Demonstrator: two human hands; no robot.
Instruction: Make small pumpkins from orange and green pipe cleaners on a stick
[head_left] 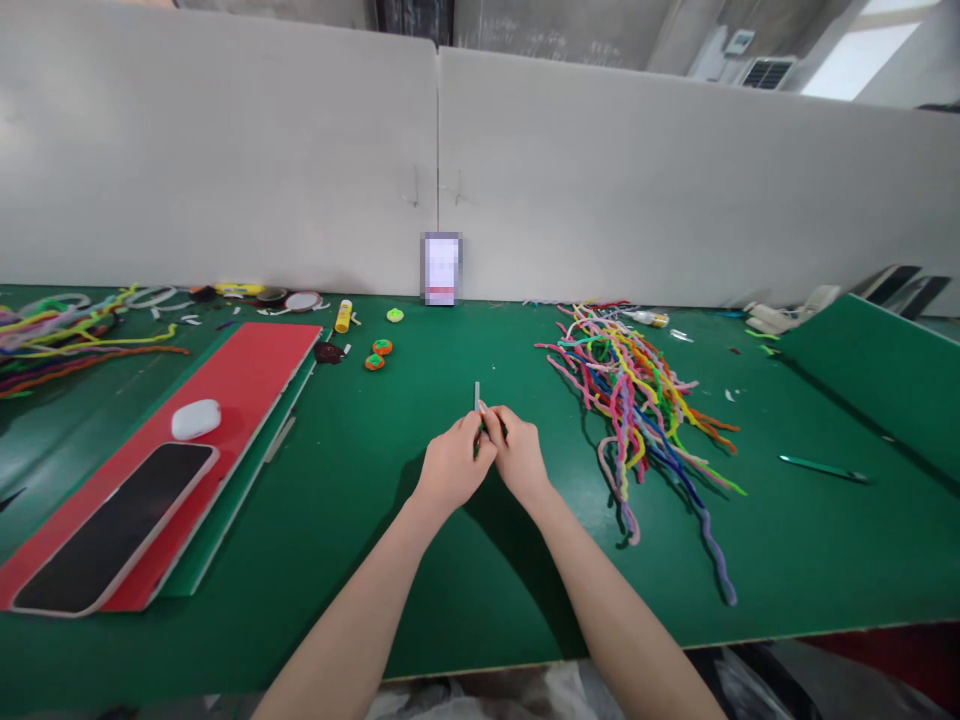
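Both hands meet over the middle of the green table (pixel 337 530), fingertips pinched together. A thin grey strip (pixel 477 393) sticks up from between them, pointing away from me. My left hand (pixel 454 462) is closed at the strip's lower end, its fingers bent round. My right hand (pixel 519 455) is closed against it, thumb and forefinger pressed at the same spot. A small dark bit shows between the fingertips, too small to name. Beyond the hands to the left lie two orange-and-green discs (pixel 375 362) and a yellow-green one (pixel 395 315).
A pile of fuzzy coloured stems (pixel 622 385) spreads at the right, near a green pen (pixel 823 469). On the left, a red board (pixel 247 370) bears a phone (pixel 116 530) and white case (pixel 196 419). A glue stick (pixel 343 317) and upright screen (pixel 441 268) stand behind.
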